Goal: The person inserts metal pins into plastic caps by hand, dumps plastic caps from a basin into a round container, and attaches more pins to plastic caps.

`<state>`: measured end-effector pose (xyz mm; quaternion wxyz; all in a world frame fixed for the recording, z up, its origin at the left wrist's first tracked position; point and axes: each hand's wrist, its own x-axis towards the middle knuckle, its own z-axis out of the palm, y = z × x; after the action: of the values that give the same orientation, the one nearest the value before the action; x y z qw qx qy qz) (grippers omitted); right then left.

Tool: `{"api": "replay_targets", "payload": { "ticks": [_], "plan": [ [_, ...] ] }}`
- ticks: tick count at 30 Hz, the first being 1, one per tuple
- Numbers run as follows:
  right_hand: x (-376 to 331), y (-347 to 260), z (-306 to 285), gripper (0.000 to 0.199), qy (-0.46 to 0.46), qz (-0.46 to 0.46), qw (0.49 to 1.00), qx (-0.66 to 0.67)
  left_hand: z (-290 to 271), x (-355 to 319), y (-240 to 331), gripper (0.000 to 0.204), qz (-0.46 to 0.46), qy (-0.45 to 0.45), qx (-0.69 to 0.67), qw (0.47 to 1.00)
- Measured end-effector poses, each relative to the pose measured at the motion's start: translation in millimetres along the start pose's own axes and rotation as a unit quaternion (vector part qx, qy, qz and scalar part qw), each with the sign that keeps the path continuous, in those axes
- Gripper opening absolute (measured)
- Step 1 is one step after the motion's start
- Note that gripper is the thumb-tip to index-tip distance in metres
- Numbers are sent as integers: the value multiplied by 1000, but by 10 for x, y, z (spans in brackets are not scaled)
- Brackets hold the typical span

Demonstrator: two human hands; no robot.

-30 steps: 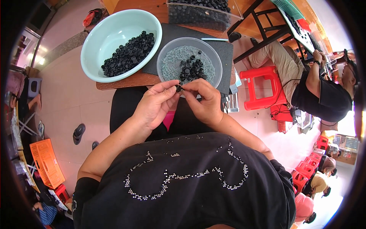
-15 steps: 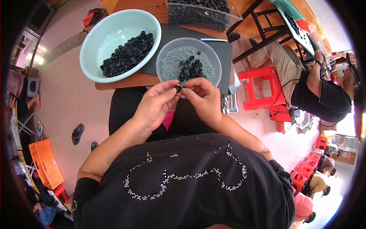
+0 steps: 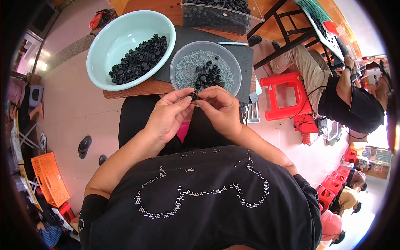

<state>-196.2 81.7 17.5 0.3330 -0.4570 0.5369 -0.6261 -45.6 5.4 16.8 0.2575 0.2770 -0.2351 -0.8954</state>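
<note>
Just in front of the clear round tub (image 3: 239, 71), both my hands meet at a small black round plastic part (image 3: 194, 96). My left hand (image 3: 166, 114) pinches it between thumb and forefinger. From the other side, the thumb and forefinger of my right hand (image 3: 223, 111) close on the same part; anything smaller between the fingertips is hidden. Inside the tub lie many small pale clear pieces (image 3: 186, 66) and a heap of black round parts (image 3: 205, 76). To the left, a pale green basin (image 3: 100, 54) holds a larger pile of black round caps (image 3: 141, 56).
A clear box (image 3: 216, 21) of black parts stands at the table's back, behind a dark mat (image 3: 185, 35). A pale flat strip (image 3: 232, 43) lies beside the tub. On the right are a red stool (image 3: 271, 98) and a seated person (image 3: 346, 93). A slipper (image 3: 85, 146) rests on the floor.
Both hands stay at the same place with the black part between them. The part and the right fingertips have shifted very slightly; the bowls and table look the same.
</note>
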Motion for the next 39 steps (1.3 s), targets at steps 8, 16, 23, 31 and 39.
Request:
{"api": "replay_targets", "payload": {
  "ticks": [8, 16, 23, 31, 39],
  "plan": [
    [-2, -39, 5, 14, -14, -76, 995, -70, 13, -21, 3, 25, -3, 1, 7, 1000],
    [1, -105, 1, 13, -18, -37, 996, -73, 0, -37, -6, 26, 5, -5, 33, 999],
    [-5, -114, -19, 10, -22, 26, 999, -35, 51, -70, 17, 27, 20, -3, 110, 994],
    [15, -63, -36, 14, -50, 21, 998, 24, 104, -131, 24, 30, 64, -7, 240, 969],
    [29, 22, -77, 18, -112, 138, 979, 104, 167, -173, 26, 29, 90, 16, 326, 941]
  ]
}}
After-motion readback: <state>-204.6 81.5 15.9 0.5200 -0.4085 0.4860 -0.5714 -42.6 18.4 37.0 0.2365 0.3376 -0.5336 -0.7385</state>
